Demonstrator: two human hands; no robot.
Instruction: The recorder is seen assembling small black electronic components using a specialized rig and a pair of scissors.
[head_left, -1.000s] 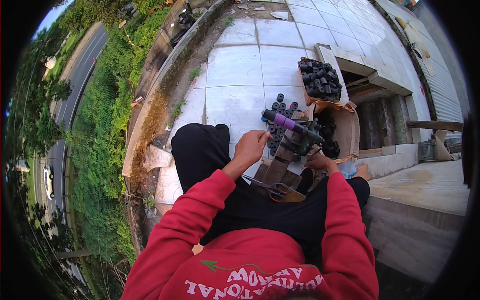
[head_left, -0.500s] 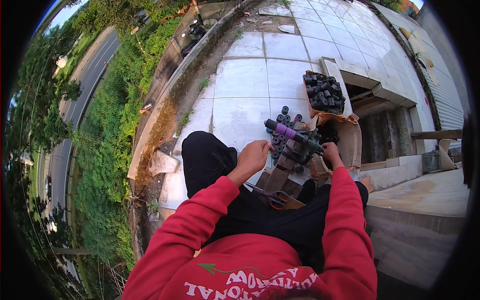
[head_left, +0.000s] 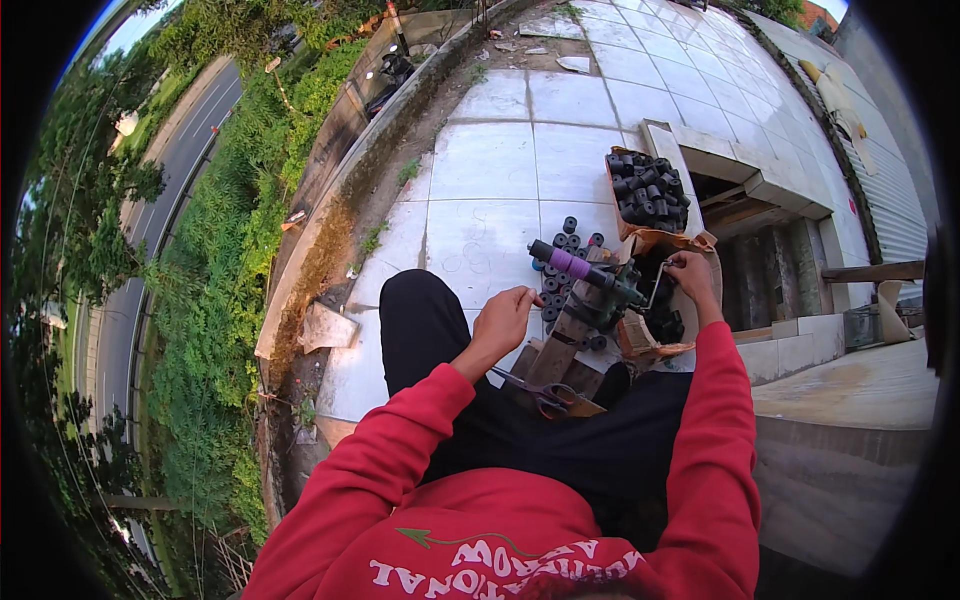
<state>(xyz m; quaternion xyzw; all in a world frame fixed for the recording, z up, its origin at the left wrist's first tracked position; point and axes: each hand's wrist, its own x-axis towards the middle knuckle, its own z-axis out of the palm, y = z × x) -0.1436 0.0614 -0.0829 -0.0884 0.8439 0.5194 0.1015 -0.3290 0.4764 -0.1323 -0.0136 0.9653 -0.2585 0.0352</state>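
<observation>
Between my knees a small green hand-cranked machine (head_left: 612, 300) stands on a wooden block (head_left: 556, 352). A long roll (head_left: 565, 260), black with a purple band, sticks out of it to the left. My right hand (head_left: 692, 274) is closed on the machine's thin metal crank handle (head_left: 656, 286), over an open cardboard box. My left hand (head_left: 504, 320) is held in a pinch left of the machine; anything between the fingertips is too small to make out. Scissors (head_left: 555, 400) lie near my lap below the block. Small black rolls (head_left: 554, 283) stand on the tiles behind the machine.
A carton (head_left: 612, 165) heaped with black rolls sits beyond the open cardboard box (head_left: 706, 262), which holds more dark pieces. A stairwell opening (head_left: 760, 260) lies to the right. At left, a low wall (head_left: 300, 265) borders bushes and a road.
My right hand has moved up and to the right, and the metal crank handle now shows beside it. My left hand has shifted slightly left and down, and my left knee has moved right.
</observation>
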